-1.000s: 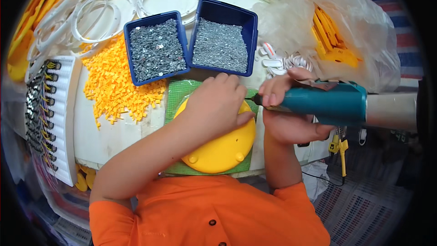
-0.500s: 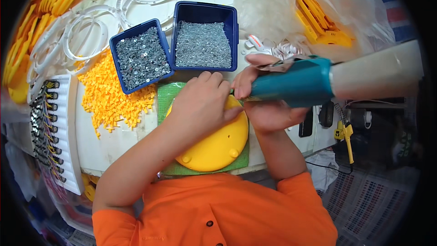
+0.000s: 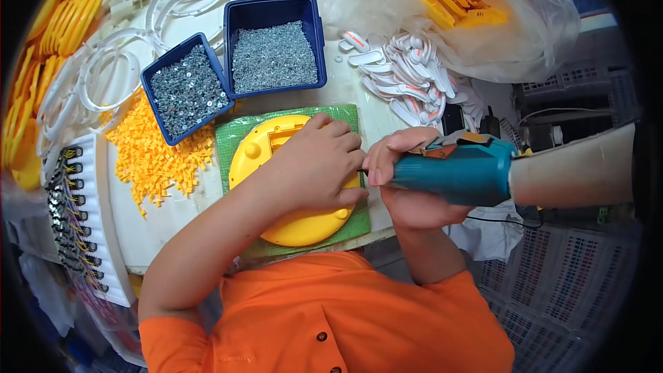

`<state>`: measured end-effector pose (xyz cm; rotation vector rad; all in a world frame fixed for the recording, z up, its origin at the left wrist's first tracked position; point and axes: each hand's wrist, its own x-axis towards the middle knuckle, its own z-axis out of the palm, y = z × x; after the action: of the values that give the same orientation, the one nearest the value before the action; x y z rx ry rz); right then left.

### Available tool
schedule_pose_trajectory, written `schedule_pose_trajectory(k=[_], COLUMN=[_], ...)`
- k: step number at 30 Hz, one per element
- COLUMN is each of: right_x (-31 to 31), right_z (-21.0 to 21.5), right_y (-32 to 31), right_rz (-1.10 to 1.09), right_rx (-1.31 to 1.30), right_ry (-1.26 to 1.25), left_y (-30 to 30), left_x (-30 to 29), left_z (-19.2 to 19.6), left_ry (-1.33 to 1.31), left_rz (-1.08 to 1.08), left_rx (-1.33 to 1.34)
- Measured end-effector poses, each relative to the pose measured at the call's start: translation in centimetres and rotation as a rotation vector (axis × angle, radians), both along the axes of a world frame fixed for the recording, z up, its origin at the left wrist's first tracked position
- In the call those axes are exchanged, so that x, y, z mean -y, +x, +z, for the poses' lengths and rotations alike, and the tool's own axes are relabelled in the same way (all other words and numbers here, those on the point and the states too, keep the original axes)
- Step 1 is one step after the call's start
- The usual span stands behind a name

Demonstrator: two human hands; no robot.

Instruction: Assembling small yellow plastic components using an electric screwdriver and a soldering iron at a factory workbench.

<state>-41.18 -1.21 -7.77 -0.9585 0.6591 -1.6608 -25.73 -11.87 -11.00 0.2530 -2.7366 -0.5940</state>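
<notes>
A round yellow plastic housing (image 3: 276,159) lies on a green mat (image 3: 238,139) in front of me. My left hand (image 3: 314,166) rests on top of the housing, fingers curled near its right edge. My right hand (image 3: 407,186) grips a teal electric screwdriver (image 3: 459,169), held level with its tip pointing left at my left fingertips. Whether a screw is pinched there is hidden.
Two dark blue bins of small metal screws (image 3: 188,90) (image 3: 275,52) stand behind the mat. A heap of small yellow parts (image 3: 148,159), white rings (image 3: 110,79), white clips (image 3: 407,72), a clear bag of yellow pieces (image 3: 469,7) and a white rack of wired parts (image 3: 72,214) lie around.
The view has shifted, so the bench sits lower and further right in the picture. The screwdriver and both hands have come lower over the housing's right edge.
</notes>
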Motion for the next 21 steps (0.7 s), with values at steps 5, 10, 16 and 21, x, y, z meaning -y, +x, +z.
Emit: schedule_pose_trajectory(k=[5,10,16,21], right_x=[-0.2,-0.7,-3.7,-6.4], right_z=[-1.0,-0.8,2.8,2.4], right_y=[-0.2,0.6,1.6,3.3], right_rz=[0.012,-0.074,-0.003,0.151], right_rx=[-0.076,-0.101,-0.017,-0.007], right_ry=[-0.033,0.002,-0.074,-0.004], left_y=[-0.1,0.2,5.1,6.7], left_x=[-0.2,-0.8,-5.0,-11.0], left_z=[0.3,0.5,1.1,0.1], left_ry=[0.037,-0.044,-0.187,-0.120], left_rz=[-0.008,0.015,0.189,0.364], left_rx=[0.048,0.082,-0.014,0.082])
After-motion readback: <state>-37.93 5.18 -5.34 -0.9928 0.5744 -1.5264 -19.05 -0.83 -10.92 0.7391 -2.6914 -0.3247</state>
